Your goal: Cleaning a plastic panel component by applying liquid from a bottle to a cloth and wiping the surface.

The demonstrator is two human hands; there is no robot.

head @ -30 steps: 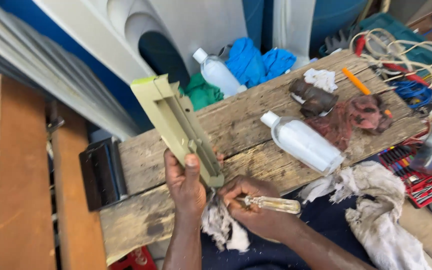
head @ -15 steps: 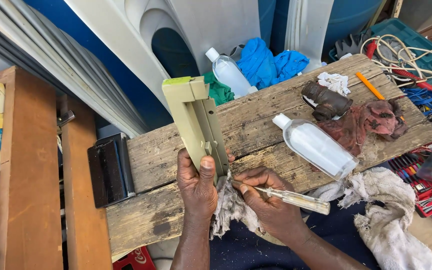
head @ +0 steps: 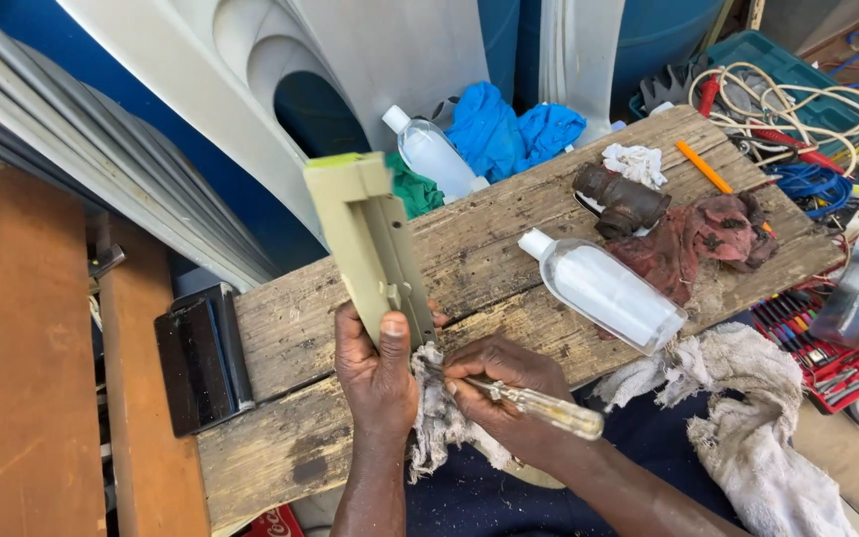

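Note:
My left hand [head: 378, 373] grips the lower end of a long olive-green plastic part [head: 368, 244], held upright and tilted back over a weathered wooden plank [head: 509, 259]. My right hand [head: 509, 388] holds a screwdriver with a clear yellowish handle [head: 549, 408], its tip pointing left at the base of the green part. A dirty white rag [head: 439, 423] hangs bunched between both hands, below the part.
On the plank lie a clear plastic bottle of white liquid [head: 603, 290], a rusty pipe fitting [head: 620, 199], a reddish rag [head: 708, 234] and an orange pencil [head: 703, 166]. A second bottle [head: 429, 151], blue cloth [head: 509, 129], black device [head: 199, 360], red tool tray [head: 822, 353] surround it.
The green part has swung more upright and closer to me. My right hand has brought the screwdriver tip up to the base of the part.

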